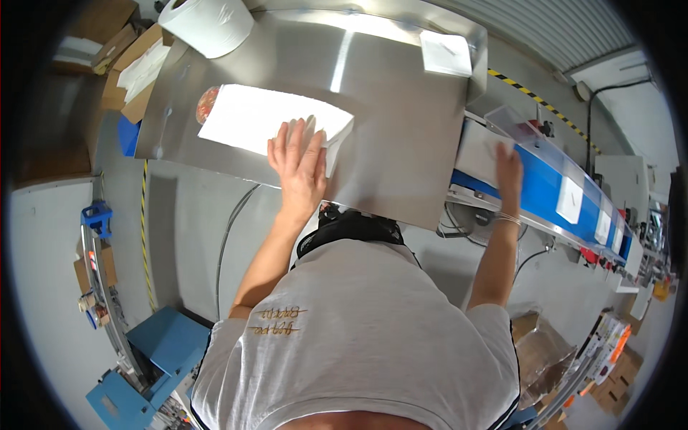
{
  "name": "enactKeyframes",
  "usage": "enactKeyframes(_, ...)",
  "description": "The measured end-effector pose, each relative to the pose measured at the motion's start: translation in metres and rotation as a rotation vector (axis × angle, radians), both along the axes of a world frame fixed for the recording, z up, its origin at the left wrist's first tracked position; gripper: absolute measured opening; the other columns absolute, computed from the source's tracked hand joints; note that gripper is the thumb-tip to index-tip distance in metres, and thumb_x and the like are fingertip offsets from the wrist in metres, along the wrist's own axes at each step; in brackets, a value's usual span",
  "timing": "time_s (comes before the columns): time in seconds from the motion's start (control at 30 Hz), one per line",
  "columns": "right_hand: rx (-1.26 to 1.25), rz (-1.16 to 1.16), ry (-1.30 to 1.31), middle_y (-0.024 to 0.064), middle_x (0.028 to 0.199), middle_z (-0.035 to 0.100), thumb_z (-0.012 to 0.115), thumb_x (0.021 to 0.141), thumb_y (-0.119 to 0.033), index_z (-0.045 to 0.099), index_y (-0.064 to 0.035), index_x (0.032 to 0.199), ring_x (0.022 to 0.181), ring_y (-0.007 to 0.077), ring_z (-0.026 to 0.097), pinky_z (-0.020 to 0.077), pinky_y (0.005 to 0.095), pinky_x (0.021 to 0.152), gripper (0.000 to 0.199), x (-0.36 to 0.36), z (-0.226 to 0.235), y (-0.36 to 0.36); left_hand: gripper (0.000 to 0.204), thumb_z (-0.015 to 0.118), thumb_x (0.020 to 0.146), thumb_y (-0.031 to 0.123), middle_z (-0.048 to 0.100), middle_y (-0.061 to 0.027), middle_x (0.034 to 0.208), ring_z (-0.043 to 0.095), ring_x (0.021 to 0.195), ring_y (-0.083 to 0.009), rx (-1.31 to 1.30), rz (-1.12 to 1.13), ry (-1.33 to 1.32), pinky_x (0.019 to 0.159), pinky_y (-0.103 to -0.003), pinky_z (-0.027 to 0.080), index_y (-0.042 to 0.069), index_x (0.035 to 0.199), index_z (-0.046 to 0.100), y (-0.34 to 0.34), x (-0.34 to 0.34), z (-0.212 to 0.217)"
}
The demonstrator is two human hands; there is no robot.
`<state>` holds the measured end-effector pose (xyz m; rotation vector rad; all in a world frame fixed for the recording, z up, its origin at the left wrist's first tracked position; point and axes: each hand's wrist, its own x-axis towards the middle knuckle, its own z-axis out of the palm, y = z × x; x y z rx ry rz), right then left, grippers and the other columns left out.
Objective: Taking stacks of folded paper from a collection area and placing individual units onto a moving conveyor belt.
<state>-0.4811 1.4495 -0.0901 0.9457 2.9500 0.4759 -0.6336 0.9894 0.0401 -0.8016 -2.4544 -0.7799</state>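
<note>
A stack of flat white paper sheets or envelopes point(251, 118) lies on the steel table; which of the two I cannot tell. My left hand point(295, 161) rests on the stack's right end, fingers stretched and slightly apart, where the top layers lift and bend. A round, reddish, clear-wrapped thing point(208, 105) touches the stack's far left end. To the right, a flat white packet point(481, 152) lies on the near end of a blue conveyor belt point(534, 172). Over its right edge is my right hand point(509, 172), a little blurred, with fingers extended against it.
The steel table point(401, 143) has a raised rim at the back. On it stand a large white paper roll point(208, 25) and, at the far right corner, a white square pad point(446, 54). More white packets point(570, 199) lie along the belt. An open cardboard box point(136, 72) sits left.
</note>
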Motion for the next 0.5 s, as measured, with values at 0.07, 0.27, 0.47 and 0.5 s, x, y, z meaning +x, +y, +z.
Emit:
enactKeyframes(0.07, -0.759, -0.430, 0.273, 0.0171, 0.135, 0.052, 0.060, 0.088, -0.040, 0.047, -0.0044, 0.133, 0.116, 0.0275, 0.056, 0.0445, 0.0483, 0.094, 0.059, -0.012, 0.082, -0.036, 0.032, 0.066, 0.082, 0.005, 0.047, -0.0127, 0.140, 0.034, 0.134, -0.0387, -0.014, 0.015, 0.011, 0.109, -0.058, 0.018, 0.009, 0.114, 0.067, -0.001, 0.002, 0.000)
enactKeyframes(0.27, -0.797, 0.518, 0.489, 0.0152, 0.122, 0.059, 0.077, 0.077, -0.020, 0.056, -0.0087, 0.125, 0.113, 0.0302, 0.056, 0.0473, 0.0387, 0.092, 0.054, -0.082, 0.117, -0.155, 0.027, 0.065, 0.083, 0.007, 0.045, -0.0120, 0.143, 0.029, 0.137, -0.0383, -0.011, -0.021, -0.038, 0.110, -0.056, 0.015, 0.011, 0.109, 0.069, -0.004, 0.005, 0.005)
enactKeyframes(0.47, -1.173, 0.880, 0.447, 0.0107, 0.130, 0.052, 0.075, 0.079, -0.017, 0.051, -0.0084, 0.131, 0.124, 0.0234, 0.047, 0.0430, 0.0344, 0.099, 0.058, -0.144, 0.094, -0.235, 0.032, 0.063, 0.087, 0.021, 0.032, -0.0179, 0.150, 0.021, 0.140, -0.0410, 0.004, -0.074, -0.105, 0.110, -0.059, 0.009, 0.011, 0.117, 0.065, -0.001, 0.001, 0.016)
enactKeyframes(0.5, -1.074, 0.960, 0.490, 0.0093, 0.128, 0.053, 0.074, 0.082, -0.018, 0.052, -0.0066, 0.129, 0.122, 0.0205, 0.048, 0.0423, 0.0328, 0.100, 0.054, -0.145, 0.094, -0.234, 0.037, 0.060, 0.090, 0.027, 0.029, -0.0198, 0.151, 0.020, 0.140, -0.0419, 0.039, -0.038, -0.113, 0.110, -0.059, 0.010, 0.009, 0.122, 0.062, -0.004, 0.000, 0.013)
